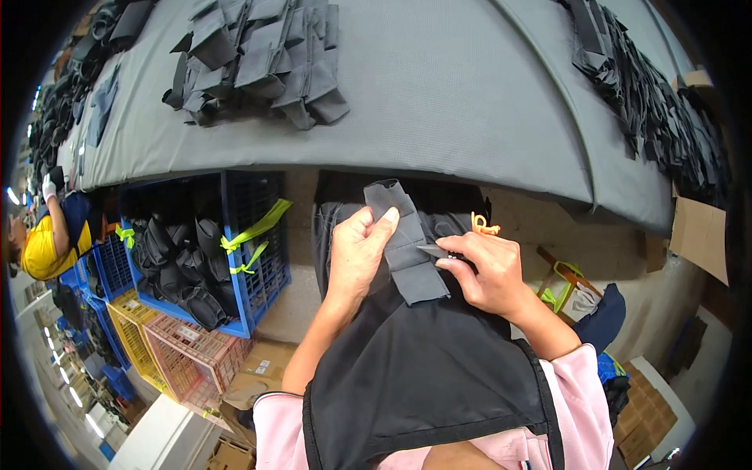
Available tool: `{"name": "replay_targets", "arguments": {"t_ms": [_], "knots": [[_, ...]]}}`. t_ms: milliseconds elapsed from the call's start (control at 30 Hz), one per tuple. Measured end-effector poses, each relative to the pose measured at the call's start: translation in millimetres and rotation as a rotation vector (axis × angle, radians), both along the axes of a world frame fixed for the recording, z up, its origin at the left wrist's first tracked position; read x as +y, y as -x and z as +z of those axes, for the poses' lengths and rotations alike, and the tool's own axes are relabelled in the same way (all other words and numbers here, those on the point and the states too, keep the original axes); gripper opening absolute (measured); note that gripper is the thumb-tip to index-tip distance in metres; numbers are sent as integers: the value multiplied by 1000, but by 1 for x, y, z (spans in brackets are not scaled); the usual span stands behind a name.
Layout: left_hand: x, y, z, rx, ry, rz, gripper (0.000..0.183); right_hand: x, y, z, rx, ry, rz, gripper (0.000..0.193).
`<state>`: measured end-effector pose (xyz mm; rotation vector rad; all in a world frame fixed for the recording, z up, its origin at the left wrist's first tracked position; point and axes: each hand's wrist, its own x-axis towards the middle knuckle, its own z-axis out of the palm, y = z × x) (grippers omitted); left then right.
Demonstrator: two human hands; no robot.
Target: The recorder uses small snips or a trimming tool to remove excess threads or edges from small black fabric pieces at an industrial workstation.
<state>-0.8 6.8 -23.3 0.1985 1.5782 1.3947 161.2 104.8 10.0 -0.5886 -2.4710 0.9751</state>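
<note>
A dark grey sewn fabric strip (pixel 417 274) with stitched seams lies over my lap, tilted slightly. Its upper part is pinched between the thumb and fingers of my left hand (pixel 356 249). My right hand (pixel 493 270) grips a small pair of thread snips (pixel 433 251), whose pointed metal blades rest at the strip's right edge near a seam. Most of the snips' body is hidden in my fingers. An orange cord (pixel 485 225) loops out above that hand. Beneath everything spreads a black apron (pixel 423 376).
Ahead stands a grey-covered table (pixel 439 86) bearing a pile of grey fabric pieces (pixel 258 59), with more pieces (pixel 642 94) stacked far right. A blue crate (pixel 243 305) of black items stands left, near a pink crate (pixel 192 345). A person in yellow (pixel 48 243) is farther left.
</note>
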Motion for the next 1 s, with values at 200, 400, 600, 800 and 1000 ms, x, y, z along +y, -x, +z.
{"name": "replay_targets", "arguments": {"t_ms": [200,400,600,800,1000], "knots": [[-1,0,4,54,-11,-48,28,3,3,7,-107,29,35,21],[-6,2,-9,57,-46,-74,26,10,4,4,-28,-183,183,24],[-2,1,2,-25,-51,-60,18,10,6,-2,-75,110,239,22],[-8,2,-7,43,-82,-128,17,8,4,-4,244,1312,-79,22],[-1,-1,4,5,-133,-42,19,-4,-5,1,-63,57,35,22]]}}
